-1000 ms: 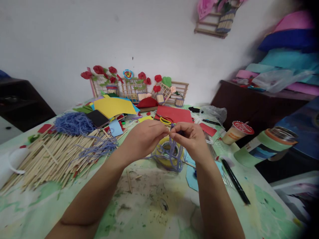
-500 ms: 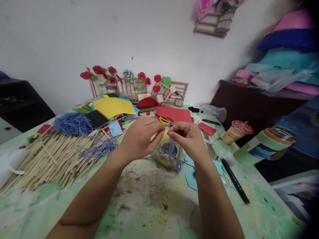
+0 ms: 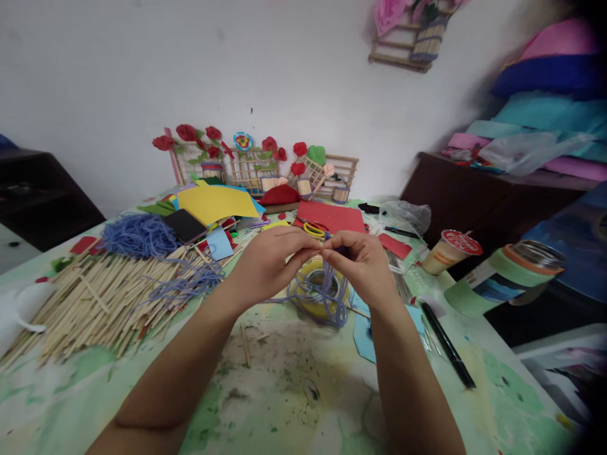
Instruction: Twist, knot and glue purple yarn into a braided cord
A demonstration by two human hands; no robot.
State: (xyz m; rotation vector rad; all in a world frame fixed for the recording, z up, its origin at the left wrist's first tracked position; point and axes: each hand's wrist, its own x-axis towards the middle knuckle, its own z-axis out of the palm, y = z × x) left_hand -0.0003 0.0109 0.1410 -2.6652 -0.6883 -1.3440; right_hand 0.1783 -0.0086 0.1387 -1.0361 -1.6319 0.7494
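My left hand (image 3: 268,262) and my right hand (image 3: 358,259) meet at their fingertips above the middle of the table, both closed in a pinch. Blue-purple yarn (image 3: 328,287) hangs in loose strands from the fingers of my right hand. What the left fingertips pinch is too small to make out. Below and behind the yarn lies a roll of yellow tape (image 3: 310,309), partly covered by the strands. Yellow-handled scissors (image 3: 313,230) lie just beyond the fingertips. A light blue paper piece (image 3: 363,338) is partly hidden under my right forearm.
Many thin wooden sticks (image 3: 95,303) and a heap of yarn (image 3: 140,235) lie at left, beside a white cup (image 3: 28,309). On the right are a black marker (image 3: 448,344), a drink cup (image 3: 450,249) and a green bottle (image 3: 502,278). Stick fences with paper flowers (image 3: 253,167) line the wall.
My left hand has moved slightly right, so its fingertips now touch those of my right hand; a small gap showed between them before. The right hand has barely moved.
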